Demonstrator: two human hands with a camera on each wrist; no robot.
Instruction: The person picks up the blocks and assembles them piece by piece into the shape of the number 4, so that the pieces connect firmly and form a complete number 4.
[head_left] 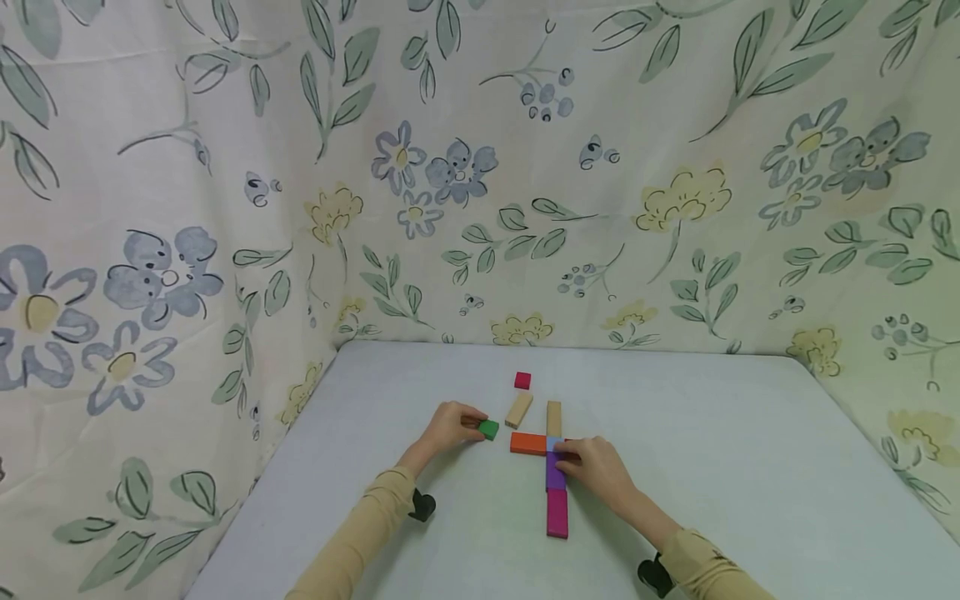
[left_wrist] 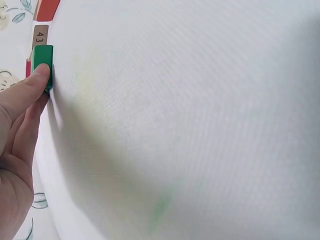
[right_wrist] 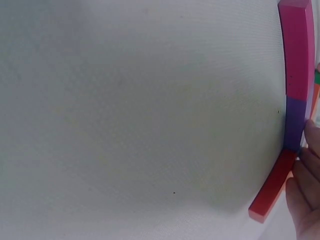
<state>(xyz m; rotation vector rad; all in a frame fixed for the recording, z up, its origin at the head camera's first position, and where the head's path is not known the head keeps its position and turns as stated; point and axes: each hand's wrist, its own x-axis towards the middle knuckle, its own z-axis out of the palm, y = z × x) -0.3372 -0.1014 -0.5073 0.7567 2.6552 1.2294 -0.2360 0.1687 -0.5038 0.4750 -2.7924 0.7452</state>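
In the head view my left hand (head_left: pixel 452 427) pinches a small green block (head_left: pixel 489 429) between thumb and fingers, left of a cross of coloured blocks. The left wrist view shows the thumb on the green block's (left_wrist: pixel 44 54) face. My right hand (head_left: pixel 600 471) touches the middle of the cross, fingers extended over the light blue block (head_left: pixel 552 442) and the purple block (head_left: pixel 556 472). An orange block (head_left: pixel 528 443) points left from the centre, and a plain wooden block (head_left: pixel 553 417) points away. Nearest me lies a magenta block (head_left: pixel 557 513). A red block (right_wrist: pixel 272 187) extends beside the right fingertips, mostly hidden in the head view.
A loose wooden block (head_left: pixel 519 410) lies tilted beyond the green one, with a small red block (head_left: pixel 522 380) behind it. Everything is on a white table (head_left: pixel 712 442), bordered by floral cloth (head_left: pixel 510 275) at the back and sides.
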